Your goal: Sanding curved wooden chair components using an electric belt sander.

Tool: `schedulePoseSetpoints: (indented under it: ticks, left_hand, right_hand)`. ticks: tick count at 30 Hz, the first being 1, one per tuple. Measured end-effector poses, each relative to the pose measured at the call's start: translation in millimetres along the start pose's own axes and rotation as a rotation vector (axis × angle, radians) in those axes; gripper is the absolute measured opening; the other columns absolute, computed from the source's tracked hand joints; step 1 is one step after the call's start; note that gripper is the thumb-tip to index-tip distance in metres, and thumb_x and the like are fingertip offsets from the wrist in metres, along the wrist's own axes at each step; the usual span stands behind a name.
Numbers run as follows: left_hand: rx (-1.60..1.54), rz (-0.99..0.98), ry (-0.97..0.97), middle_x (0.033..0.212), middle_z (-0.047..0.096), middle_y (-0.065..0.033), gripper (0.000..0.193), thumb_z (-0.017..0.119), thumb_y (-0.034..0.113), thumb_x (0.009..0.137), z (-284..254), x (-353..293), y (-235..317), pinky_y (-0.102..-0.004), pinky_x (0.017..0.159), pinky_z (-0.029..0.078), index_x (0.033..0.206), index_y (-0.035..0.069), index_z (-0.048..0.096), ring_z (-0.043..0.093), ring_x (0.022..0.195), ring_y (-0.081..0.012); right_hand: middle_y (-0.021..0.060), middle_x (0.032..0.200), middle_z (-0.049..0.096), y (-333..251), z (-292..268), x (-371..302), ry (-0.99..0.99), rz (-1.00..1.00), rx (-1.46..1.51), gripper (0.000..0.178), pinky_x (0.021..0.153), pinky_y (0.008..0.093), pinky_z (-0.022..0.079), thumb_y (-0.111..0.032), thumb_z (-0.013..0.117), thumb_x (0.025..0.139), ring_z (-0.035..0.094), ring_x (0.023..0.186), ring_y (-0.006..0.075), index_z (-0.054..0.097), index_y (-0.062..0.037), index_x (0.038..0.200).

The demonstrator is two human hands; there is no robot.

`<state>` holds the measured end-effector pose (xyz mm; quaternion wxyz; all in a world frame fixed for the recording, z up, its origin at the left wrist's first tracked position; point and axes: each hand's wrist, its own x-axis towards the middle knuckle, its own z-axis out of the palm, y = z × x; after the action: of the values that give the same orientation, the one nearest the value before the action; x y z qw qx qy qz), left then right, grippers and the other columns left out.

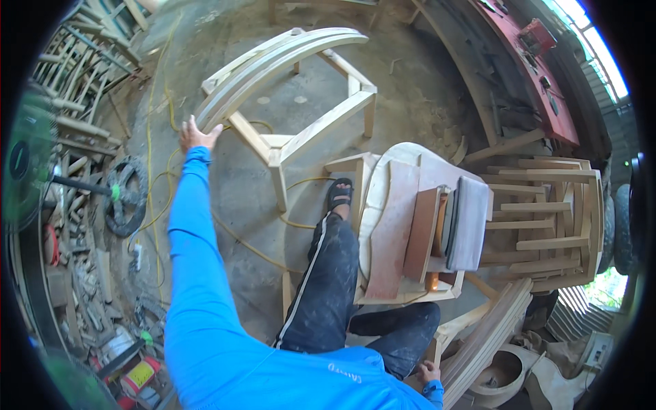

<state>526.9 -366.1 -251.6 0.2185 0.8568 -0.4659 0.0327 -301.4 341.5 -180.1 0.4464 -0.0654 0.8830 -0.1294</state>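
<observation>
My left hand (pixel 198 135) is stretched far forward, fingers and thumb spread, against the near end of curved wooden rails (pixel 273 65). These rails lie across the top of a pale wooden chair frame (pixel 328 126) standing on the floor. Low at the right, my right hand (pixel 429 373) is small in view with its fingers curled, beside a wooden frame piece (pixel 451 328) and a stack of long planks (pixel 488 342). What it holds, if anything, cannot be made out. In front of me a wooden stand (pixel 372 225) bears thin shaped boards (pixel 393 239) and a grey, block-like pad (pixel 469 222).
Yellow cord (pixel 152 137) snakes over the concrete floor. At left are a green fan (pixel 27 157), a tire (pixel 126 198) and wood scraps (pixel 82 307). Stacked chair frames (pixel 547 219) stand at right, beyond them a red bench (pixel 540 75). Near right sits a round wooden piece (pixel 499 376).
</observation>
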Motion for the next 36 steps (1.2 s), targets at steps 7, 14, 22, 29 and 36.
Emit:
schedulePoseSetpoints:
  ticks: [7,14,22,29,36]
  left_hand:
    - [0.152,0.067,-0.258,0.160,0.037,-0.0226,0.129,0.074,0.084,0.064,-8.6,74.2,14.9,-0.0504,0.123,0.027,0.165,0.025,0.020,0.032,0.149,-0.0426]
    - [-0.099,0.155,-0.246,0.139,0.053,-0.0276,0.118,0.088,0.060,0.062,2.8,-43.1,72.9,-0.0512,0.111,0.041,0.158,0.020,0.033,0.050,0.131,-0.0439]
    - [-0.105,0.032,-0.234,0.137,0.052,-0.0223,0.107,0.089,0.043,0.069,-49.3,-206.6,109.1,-0.0526,0.104,0.043,0.156,0.016,0.034,0.051,0.127,-0.0383]
    - [0.301,0.373,-0.014,0.159,0.031,-0.0180,0.108,0.084,0.020,0.072,-49.4,-222.0,99.9,-0.0620,0.117,0.029,0.162,0.021,0.025,0.038,0.142,-0.0382]
    - [-0.440,0.257,-0.469,0.097,0.067,-0.0233,0.065,0.074,0.009,0.076,-99.4,-209.5,154.7,-0.0501,0.073,0.058,0.134,0.002,0.045,0.071,0.078,-0.0351]
  right_hand:
    - [0.0101,0.084,0.069,-2.9,-12.7,-9.0,-0.046,0.105,-0.042,0.032,0.052,0.0325,0.055,-0.014,0.072,0.090,0.070,0.064,0.0219,0.065,-0.0004,0.118]
    - [0.0136,0.083,0.066,-4.9,-12.8,-4.4,0.014,0.077,0.171,0.034,0.054,0.0368,0.056,-0.008,0.069,0.091,0.066,0.063,0.0244,0.061,-0.0007,0.124]
    - [0.0132,0.110,0.070,8.9,6.7,-3.4,-0.033,-0.061,0.078,0.046,0.055,0.0320,0.054,-0.016,0.071,0.094,0.068,0.067,0.0194,0.058,0.0009,0.135]
    - [0.0105,0.091,0.073,56.0,29.0,-13.9,-0.005,-0.042,0.072,0.039,0.052,0.0321,0.055,-0.015,0.075,0.089,0.070,0.063,0.0185,0.066,0.0003,0.124]
    - [0.0119,0.093,0.074,69.6,59.1,-6.6,0.089,-0.242,0.200,0.030,0.061,0.0335,0.060,-0.011,0.071,0.087,0.071,0.070,0.0197,0.071,0.0015,0.114]
